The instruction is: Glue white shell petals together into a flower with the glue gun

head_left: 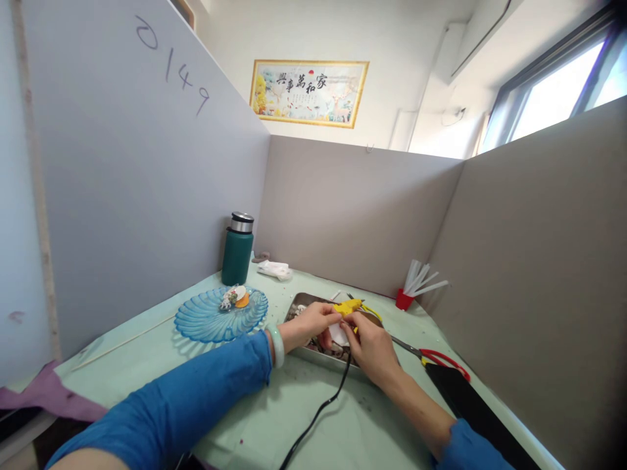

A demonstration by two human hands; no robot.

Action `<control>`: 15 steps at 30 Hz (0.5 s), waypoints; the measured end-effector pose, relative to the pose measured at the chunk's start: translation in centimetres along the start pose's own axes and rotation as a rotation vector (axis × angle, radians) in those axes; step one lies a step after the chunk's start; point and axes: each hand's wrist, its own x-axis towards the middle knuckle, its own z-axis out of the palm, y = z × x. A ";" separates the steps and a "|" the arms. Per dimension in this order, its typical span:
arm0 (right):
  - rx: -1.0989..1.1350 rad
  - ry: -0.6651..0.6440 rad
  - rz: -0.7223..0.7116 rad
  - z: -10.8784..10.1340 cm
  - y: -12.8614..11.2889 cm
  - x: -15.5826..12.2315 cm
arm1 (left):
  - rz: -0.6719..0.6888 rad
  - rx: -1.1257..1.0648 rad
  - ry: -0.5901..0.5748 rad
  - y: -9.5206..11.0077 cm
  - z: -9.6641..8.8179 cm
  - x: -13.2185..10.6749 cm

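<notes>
My left hand (313, 322), a pale green bangle (277, 344) at its wrist, is closed in a pinch over a metal tray (318, 358). My right hand (371, 344) is closed too, its fingertips close to the left ones. Whatever sits between the fingers is too small or too hidden to name. Just behind the fingertips is a yellow glue gun (349, 306), partly covered by the hands. Small mixed pieces and something white (337, 334) lie in the tray under the hands. A black cord (321, 411) runs from the tray toward me.
To the left, a blue scalloped glass plate (196, 318) bears small white and orange pieces. Behind it stands a green bottle (237, 254). Red-handled scissors (443, 359) and a black flat object (470, 405) lie right. A red cup (404, 299) holds white sticks. Grey partitions (357, 202) enclose the table.
</notes>
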 end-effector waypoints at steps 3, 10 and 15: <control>-0.003 -0.009 0.006 0.0 0.1 -0.1 | 0.022 0.000 -0.007 -0.1 -0.1 0.0; -0.006 -0.012 -0.002 0.0 0.0 -0.1 | 0.017 0.020 0.003 -0.3 -0.1 0.0; 0.003 -0.024 0.014 -0.1 -0.1 -0.1 | 0.023 0.009 -0.013 -0.5 -0.1 0.1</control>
